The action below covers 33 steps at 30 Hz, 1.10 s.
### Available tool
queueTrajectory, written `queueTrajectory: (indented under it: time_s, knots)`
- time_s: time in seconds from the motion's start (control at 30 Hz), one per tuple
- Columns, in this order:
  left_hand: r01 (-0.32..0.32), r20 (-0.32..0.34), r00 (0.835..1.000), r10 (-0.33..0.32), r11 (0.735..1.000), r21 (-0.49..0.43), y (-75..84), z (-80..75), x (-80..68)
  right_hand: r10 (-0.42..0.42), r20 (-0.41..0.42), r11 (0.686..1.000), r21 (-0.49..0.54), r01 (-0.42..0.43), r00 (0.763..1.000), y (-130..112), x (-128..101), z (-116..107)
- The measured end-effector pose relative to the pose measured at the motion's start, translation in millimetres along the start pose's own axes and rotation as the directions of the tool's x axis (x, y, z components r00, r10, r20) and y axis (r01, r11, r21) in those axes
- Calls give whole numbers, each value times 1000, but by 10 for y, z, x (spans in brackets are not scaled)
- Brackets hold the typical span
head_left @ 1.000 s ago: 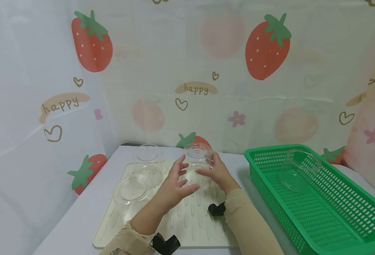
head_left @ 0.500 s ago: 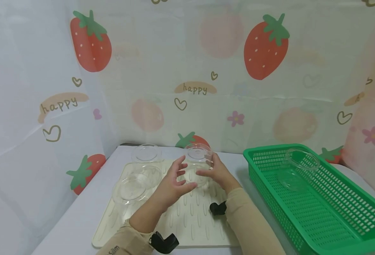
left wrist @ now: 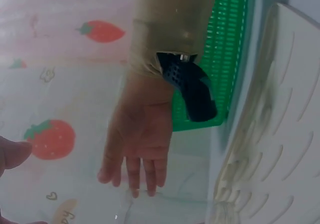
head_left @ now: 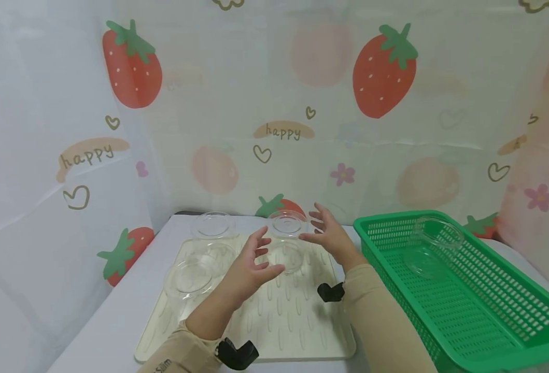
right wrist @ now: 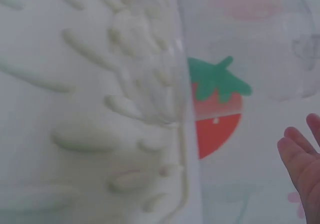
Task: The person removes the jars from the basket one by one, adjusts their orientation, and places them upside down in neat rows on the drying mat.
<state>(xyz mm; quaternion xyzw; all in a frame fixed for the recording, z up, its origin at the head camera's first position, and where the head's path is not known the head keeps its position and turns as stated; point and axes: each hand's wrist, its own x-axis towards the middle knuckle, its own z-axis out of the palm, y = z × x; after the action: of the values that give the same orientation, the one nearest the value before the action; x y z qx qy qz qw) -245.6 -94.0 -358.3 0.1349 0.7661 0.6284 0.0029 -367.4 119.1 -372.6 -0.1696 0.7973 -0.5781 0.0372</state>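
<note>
Several clear glass bowls stand on a cream ribbed mat. One bowl lies mid-mat between my hands, and an upturned one sits behind it. My left hand hovers just left of the middle bowl, fingers spread, holding nothing. My right hand is raised to the right of the rear bowl, fingers straight and apart from the glass. The left wrist view shows the right hand with its fingers loose and empty. In the right wrist view, the mat and a bowl's rim fill the frame.
More clear bowls sit at the mat's left. A green perforated basket stands on the right with a clear bowl inside. A strawberry-print curtain walls in the back and left of the table.
My right hand has come off the middle bowl and risen up and to the right, with its fingers now spread. The left hand has barely moved.
</note>
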Motion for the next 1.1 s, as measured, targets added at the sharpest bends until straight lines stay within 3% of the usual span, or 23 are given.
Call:
queueTrajectory:
  time_s: [0.3, 0.63, 0.9, 1.1]
  knots:
    - [-16, 6, 1000, 16, 1000, -12, 64, 14, 19, -109, 14, 993, -33, 110, 994, -338, -14, -347]
    - [-41, -2, 999, 41, 999, -36, 115, 44, 60, -165, 20, 981, -96, 166, 986, -632, -163, -823]
    - [-100, 27, 995, 100, 995, 3, 171, 178, 144, -125, -34, 978, -175, 117, 992, -689, -398, -1300]
    - [-105, 59, 993, 106, 994, -17, 211, 305, 250, -102, -102, 960, -272, 71, 989, -635, -550, -1651]
